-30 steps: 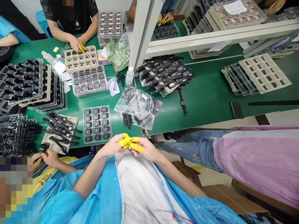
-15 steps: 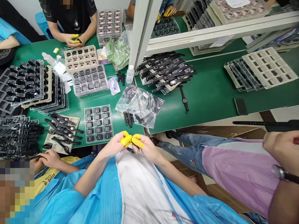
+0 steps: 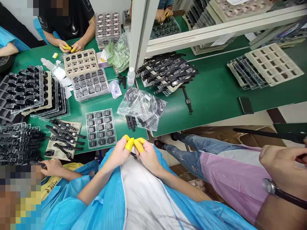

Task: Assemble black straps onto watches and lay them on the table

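Close before my white and blue clothing, my left hand (image 3: 122,150) and my right hand (image 3: 146,152) meet, both closed with yellow-covered fingertips pressed together. Between and below them shows a bit of a small dark piece (image 3: 133,155); the fingers hide the rest, so its kind cannot be made out. Just beyond, at the table's edge, a clear tray (image 3: 87,130) holds rows of dark square watch cases. To its right are loose black straps (image 3: 131,123) by a clear plastic bag (image 3: 144,107).
On the left are a beige tray with black watches (image 3: 64,140) and stacked trays (image 3: 26,89). More watches (image 3: 168,72) lie piled behind the bag; a single watch (image 3: 188,100) and a phone (image 3: 246,105) lie rightward. A person in pink (image 3: 230,179) stands close right, holding a black strap.
My hands stay together, with the fingertips shifted slightly and less of the dark piece showing. At right, the person's hand and strap have moved left. The co-worker across has brought both hands together.
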Tool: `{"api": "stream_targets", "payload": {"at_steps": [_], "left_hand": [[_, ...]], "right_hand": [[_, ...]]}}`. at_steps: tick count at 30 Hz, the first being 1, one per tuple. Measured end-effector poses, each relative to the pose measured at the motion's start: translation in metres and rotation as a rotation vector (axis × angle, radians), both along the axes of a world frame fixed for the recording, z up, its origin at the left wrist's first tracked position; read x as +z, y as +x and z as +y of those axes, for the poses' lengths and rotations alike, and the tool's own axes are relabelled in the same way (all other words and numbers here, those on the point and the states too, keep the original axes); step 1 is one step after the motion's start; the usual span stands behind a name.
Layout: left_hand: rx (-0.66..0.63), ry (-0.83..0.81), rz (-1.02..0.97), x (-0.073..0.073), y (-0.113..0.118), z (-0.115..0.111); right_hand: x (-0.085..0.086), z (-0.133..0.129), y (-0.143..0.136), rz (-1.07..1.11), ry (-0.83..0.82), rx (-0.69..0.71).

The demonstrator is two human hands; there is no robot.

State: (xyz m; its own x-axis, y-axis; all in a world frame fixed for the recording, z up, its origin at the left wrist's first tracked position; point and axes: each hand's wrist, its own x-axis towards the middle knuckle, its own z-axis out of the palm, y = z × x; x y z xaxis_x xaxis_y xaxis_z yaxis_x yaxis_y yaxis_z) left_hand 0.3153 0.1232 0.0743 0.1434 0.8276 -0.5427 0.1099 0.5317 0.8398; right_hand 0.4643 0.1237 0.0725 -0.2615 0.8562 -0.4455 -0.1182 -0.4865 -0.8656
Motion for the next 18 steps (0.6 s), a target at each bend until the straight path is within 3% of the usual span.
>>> {"api": "stream_targets", "payload": {"at_steps": [11, 18], "left_hand": [[-0.038, 0.112, -0.156, 0.019, -0.011, 0.005], [-0.019, 0.106, -0.16, 0.018, -0.012, 0.005]], "right_hand": [[0.011, 0.017, 0.005, 0.099, -0.069, 0.072], [0.016, 0.021, 0.006, 0.103, -0.083, 0.106]]}}
